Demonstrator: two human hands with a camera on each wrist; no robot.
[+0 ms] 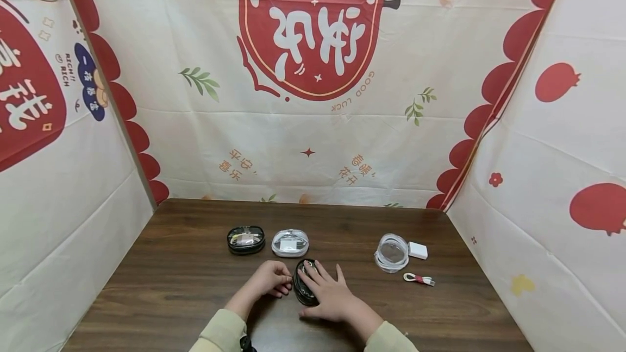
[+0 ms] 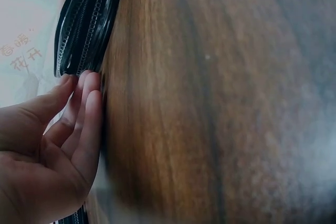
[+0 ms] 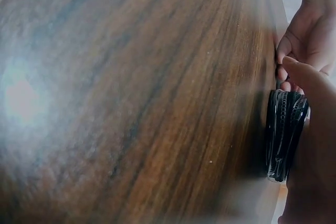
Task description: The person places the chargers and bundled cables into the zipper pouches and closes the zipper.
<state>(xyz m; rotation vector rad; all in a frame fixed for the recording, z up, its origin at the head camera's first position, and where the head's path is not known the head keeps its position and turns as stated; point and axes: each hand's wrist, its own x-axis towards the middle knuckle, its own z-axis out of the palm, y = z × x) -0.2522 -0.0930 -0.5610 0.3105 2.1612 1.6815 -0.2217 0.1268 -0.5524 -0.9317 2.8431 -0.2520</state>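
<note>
A small black zip pouch with a clear top lies on the table in front of me. Spread across its top, the fingers of my right hand press it down, thumb toward the near side. My left hand pinches at the pouch's left end with thumb and fingertips. The left wrist view shows the zip running along the side of the pouch, with those fingertips right at its end; what they pinch is hidden. In the right wrist view the pouch stands upright-looking beside the right hand.
Behind the hands sit another black clear-topped pouch and a white one. On the right are a round clear-and-white pouch, a white charger block and a white cable with a red tie. Printed cloth walls surround the wooden table.
</note>
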